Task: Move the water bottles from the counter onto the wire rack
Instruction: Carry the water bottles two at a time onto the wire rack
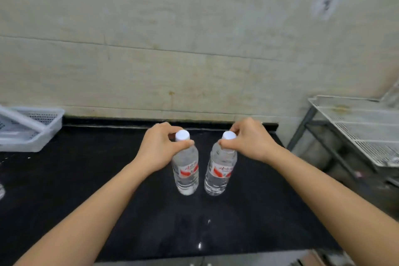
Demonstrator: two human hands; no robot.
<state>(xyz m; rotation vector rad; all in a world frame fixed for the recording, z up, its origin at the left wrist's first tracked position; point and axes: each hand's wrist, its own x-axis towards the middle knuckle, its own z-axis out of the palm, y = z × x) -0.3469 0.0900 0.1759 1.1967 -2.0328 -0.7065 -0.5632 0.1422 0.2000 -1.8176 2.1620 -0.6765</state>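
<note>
Head view: at mid-frame two clear plastic water bottles with white caps and red labels stand upright on the glossy black counter. The left hand is pinched around the neck of the left bottle; the right hand is clamped likewise on the right bottle. The white wire rack sits at the right edge — well apart. Neck-only grips look risky: a full bottle could swing, slip, or tip between the rack's wires.
</note>
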